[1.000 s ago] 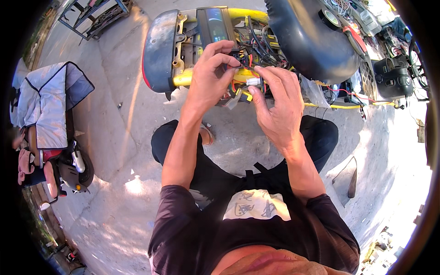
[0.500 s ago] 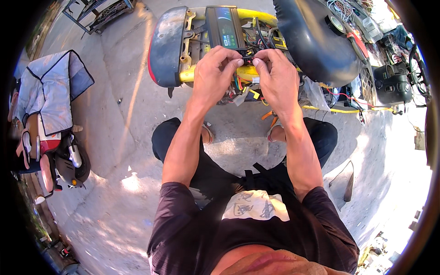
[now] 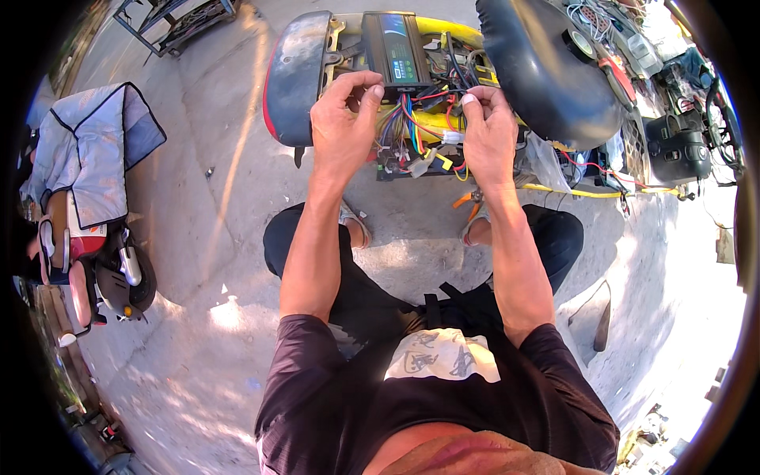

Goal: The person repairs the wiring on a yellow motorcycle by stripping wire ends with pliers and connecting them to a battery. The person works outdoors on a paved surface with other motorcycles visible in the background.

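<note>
My left hand [image 3: 342,127] and my right hand [image 3: 488,134] reach into the open rear of a yellow-framed scooter [image 3: 463,36]. Between them hangs a bundle of coloured wires [image 3: 412,127] with small white and yellow connectors. My left hand pinches wires at the bundle's left side, just below a dark rectangular controller box [image 3: 394,54]. The fingers of my right hand hold wires near a white connector [image 3: 452,138] on the right. A black seat [image 3: 542,67] is tipped up to the right of my hands, and a dark rear fender [image 3: 294,75] sits on the left.
Orange-handled pliers [image 3: 467,199] lie on the concrete by my right foot. A parked scooter under a grey cover [image 3: 95,158] stands at the left. More scooter parts and wiring [image 3: 673,142] crowd the right side. A metal rack [image 3: 178,16] is at the top left.
My hands have moved apart, spreading the wire bundle between them. The view has shifted closer to the scooter's open compartment.
</note>
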Demonstrator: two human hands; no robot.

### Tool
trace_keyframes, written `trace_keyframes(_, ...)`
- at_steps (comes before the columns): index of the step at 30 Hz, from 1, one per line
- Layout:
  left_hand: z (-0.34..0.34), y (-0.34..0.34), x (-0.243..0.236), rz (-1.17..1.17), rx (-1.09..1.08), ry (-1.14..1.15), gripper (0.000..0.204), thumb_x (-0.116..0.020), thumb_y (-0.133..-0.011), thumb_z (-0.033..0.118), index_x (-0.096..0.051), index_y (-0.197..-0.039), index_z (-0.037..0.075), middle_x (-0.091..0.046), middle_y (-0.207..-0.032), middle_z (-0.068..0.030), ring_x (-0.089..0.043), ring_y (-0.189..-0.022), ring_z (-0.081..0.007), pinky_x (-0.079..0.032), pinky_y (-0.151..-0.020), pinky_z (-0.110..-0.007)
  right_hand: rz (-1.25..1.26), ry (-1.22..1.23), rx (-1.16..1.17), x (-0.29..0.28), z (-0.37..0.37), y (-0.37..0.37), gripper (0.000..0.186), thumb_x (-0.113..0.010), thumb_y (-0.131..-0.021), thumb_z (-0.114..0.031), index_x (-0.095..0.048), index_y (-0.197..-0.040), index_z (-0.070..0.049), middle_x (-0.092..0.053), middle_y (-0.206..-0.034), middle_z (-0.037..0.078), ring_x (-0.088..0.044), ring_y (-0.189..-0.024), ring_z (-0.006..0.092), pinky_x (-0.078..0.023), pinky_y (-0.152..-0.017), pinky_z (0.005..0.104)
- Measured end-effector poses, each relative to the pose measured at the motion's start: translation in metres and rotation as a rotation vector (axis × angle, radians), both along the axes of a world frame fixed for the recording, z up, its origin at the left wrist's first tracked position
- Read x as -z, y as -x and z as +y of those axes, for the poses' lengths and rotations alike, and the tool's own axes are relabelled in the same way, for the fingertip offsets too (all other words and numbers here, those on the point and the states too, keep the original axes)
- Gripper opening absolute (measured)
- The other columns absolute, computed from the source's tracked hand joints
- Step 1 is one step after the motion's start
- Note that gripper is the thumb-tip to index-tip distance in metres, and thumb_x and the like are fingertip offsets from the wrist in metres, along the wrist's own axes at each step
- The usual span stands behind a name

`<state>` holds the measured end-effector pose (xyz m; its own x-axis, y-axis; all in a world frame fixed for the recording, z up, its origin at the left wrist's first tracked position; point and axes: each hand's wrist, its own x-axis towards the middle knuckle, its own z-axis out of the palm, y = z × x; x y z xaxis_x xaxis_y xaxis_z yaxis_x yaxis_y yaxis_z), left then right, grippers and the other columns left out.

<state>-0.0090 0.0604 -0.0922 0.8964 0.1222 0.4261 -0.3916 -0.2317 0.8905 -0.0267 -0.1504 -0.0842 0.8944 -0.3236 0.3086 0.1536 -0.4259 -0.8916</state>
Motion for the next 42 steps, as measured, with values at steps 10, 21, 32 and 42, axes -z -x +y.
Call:
trace_keyframes(10,-0.002,-0.006,0.002,0.032,-0.085,-0.199,0.032,-0.076,-0.099,0.013,-0.072,-0.128,0.001,-0.079,-0.112,-0.0137,-0.075,-0.099,-0.022,-0.058,-0.092,-0.035,-0.001,-0.117,-0.065,0.001,-0.002,0.016,0.014,-0.066,-0.105,-0.013,-0.067,-0.108,0.001,-0.065,-0.084,0.001,-0.056,-0.073,0.0077,-0.049,-0.069,0.0284)
trace_keyframes(21,-0.001,-0.006,-0.001,0.03,-0.016,-0.421,0.041,-0.073,-0.102,0.025,-0.069,-0.138,0.006,-0.077,-0.12,-0.0181,-0.075,-0.106,-0.031,-0.057,-0.095,-0.042,-0.046,-0.051,-0.084,0.004,-0.004,0.025,0.012,-0.066,-0.104,-0.011,-0.067,-0.109,-0.001,-0.071,-0.092,0.008,-0.067,-0.079,0.0171,-0.054,-0.074,0.0346)
trace_keyframes(32,0.004,-0.004,-0.002,-0.199,-0.064,-0.121,0.015,-0.055,-0.107,0.006,-0.067,-0.1,-0.001,-0.066,-0.091,-0.0073,-0.062,-0.086,-0.0169,-0.05,-0.081,-0.032,-0.448,0.544,-0.145,0.0,-0.085,0.087,0.018,-0.075,-0.09,-0.002,-0.071,-0.108,-0.007,-0.07,-0.104,0.009,-0.07,-0.089,0.0308,-0.056,-0.077,0.0416)
trace_keyframes(42,0.009,-0.013,0.015,-0.16,-0.121,-0.194,0.041,-0.058,-0.113,0.022,-0.051,-0.079,0.001,-0.047,-0.067,-0.0003,-0.039,-0.064,-0.0097,-0.033,-0.057,-0.032,-0.355,0.222,0.519,-0.06,-0.386,0.129,0.016,-0.071,-0.103,-0.013,-0.075,-0.112,0.0,-0.072,-0.096,0.006,-0.067,-0.084,0.0125,-0.054,-0.075,0.031)
